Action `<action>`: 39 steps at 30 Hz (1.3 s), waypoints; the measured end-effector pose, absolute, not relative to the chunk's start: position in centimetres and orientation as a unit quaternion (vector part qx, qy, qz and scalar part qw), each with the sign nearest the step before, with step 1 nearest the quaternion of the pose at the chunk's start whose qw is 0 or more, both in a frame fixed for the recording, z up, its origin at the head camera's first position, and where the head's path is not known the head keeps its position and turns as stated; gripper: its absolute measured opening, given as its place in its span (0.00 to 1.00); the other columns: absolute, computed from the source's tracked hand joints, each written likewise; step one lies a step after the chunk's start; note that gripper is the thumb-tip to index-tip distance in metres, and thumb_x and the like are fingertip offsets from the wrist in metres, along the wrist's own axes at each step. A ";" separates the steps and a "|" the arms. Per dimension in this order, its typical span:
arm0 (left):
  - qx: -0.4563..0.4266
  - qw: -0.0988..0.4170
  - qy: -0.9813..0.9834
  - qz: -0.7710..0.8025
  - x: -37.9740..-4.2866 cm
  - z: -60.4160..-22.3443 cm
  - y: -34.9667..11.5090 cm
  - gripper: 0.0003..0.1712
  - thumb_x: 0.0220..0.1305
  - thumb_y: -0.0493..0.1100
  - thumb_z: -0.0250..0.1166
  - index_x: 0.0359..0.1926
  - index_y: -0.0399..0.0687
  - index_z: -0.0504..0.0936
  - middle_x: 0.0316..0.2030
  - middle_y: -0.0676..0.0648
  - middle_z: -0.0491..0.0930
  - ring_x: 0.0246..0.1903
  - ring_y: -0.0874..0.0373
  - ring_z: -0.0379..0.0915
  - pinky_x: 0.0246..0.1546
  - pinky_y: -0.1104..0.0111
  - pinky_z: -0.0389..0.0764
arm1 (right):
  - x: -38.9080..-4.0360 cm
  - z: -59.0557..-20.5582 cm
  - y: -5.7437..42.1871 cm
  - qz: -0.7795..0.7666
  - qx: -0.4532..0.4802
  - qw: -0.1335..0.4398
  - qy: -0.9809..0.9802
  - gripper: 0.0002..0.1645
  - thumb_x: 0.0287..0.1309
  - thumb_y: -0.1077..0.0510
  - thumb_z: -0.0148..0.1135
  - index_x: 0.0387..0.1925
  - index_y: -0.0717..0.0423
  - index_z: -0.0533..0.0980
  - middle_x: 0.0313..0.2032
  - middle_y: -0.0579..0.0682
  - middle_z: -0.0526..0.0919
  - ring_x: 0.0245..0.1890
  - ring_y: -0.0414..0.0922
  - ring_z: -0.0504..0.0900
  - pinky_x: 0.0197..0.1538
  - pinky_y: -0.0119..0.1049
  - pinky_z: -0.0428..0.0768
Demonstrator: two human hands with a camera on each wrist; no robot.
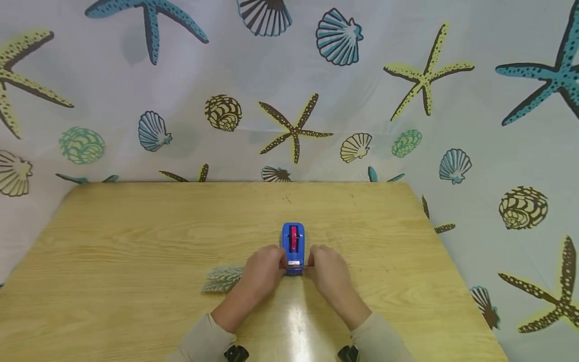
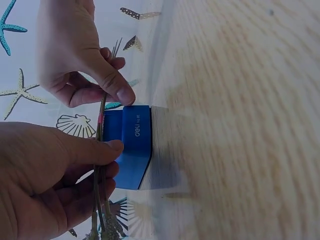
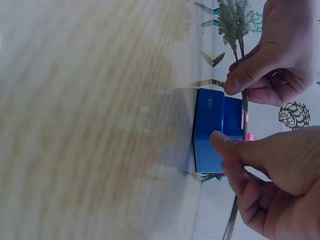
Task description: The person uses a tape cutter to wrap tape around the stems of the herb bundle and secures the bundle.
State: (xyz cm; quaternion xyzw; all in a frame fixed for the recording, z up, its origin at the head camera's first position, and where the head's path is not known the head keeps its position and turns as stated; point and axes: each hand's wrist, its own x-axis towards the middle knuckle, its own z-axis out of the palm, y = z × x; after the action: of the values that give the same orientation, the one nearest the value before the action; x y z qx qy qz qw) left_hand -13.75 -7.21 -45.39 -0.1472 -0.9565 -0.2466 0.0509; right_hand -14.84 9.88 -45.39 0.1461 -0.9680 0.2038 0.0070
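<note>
Across the front end of a blue tape dispenser lies a bunch of thin dried-grass stems. Its fluffy, pale green heads stick out to the left, past the left hand. That hand pinches the stems between thumb and fingers at the dispenser's left side. On the other side, the right hand pinches the thin stem ends, its thumb close to the dispenser's corner. A pink-red tape roll sits in the dispenser. In the left wrist view, a small pink patch shows on the stems between the hands.
The dispenser stands on a light wooden table. Behind the table and along its right side hangs a white cloth printed with starfish and shells. A dark wrist strap shows at the left sleeve.
</note>
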 end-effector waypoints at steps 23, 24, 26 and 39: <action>-0.149 0.011 -0.953 -0.263 -14.7 -45.7 -7.8 0.12 0.51 0.39 0.78 0.23 0.48 0.79 0.25 0.52 0.75 0.25 0.61 0.69 0.26 0.69 0.73 | -15.0 -46.5 10.1 0.256 0.174 0.009 -0.951 0.17 0.61 0.47 0.69 0.23 0.52 0.78 0.18 0.40 0.74 0.18 0.34 0.67 0.20 0.26 0.67; -0.148 -0.004 -0.953 -0.264 -15.0 -45.6 -8.0 0.12 0.53 0.40 0.77 0.24 0.48 0.80 0.25 0.53 0.74 0.25 0.61 0.68 0.26 0.68 0.72 | -15.0 -46.5 10.1 0.256 0.177 0.009 -0.951 0.17 0.61 0.46 0.68 0.23 0.52 0.78 0.18 0.40 0.74 0.18 0.34 0.66 0.20 0.26 0.67; -0.147 -0.029 -0.953 -0.263 -15.5 -45.2 -8.3 0.11 0.55 0.43 0.76 0.25 0.48 0.81 0.25 0.53 0.75 0.25 0.61 0.68 0.27 0.68 0.73 | -15.0 -46.5 10.0 0.255 0.179 0.005 -0.950 0.18 0.62 0.46 0.67 0.23 0.52 0.78 0.17 0.40 0.73 0.18 0.34 0.66 0.20 0.26 0.66; -0.173 -0.098 -0.924 -0.326 -21.3 -45.2 -9.1 0.39 0.67 0.38 0.66 0.74 0.37 0.60 0.71 0.34 0.62 0.70 0.39 0.61 0.70 0.49 0.66 | -15.0 -46.5 9.7 0.228 0.175 0.000 -0.958 0.20 0.63 0.45 0.65 0.23 0.54 0.76 0.18 0.42 0.72 0.18 0.35 0.65 0.20 0.26 0.66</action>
State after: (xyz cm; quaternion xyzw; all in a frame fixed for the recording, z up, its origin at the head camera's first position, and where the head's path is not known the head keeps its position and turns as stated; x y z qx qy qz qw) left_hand -21.33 -9.14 -45.20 -0.1725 -0.9244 -0.3258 -0.0979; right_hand -15.05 9.73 -46.48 0.1753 -0.9578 0.2278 -0.0004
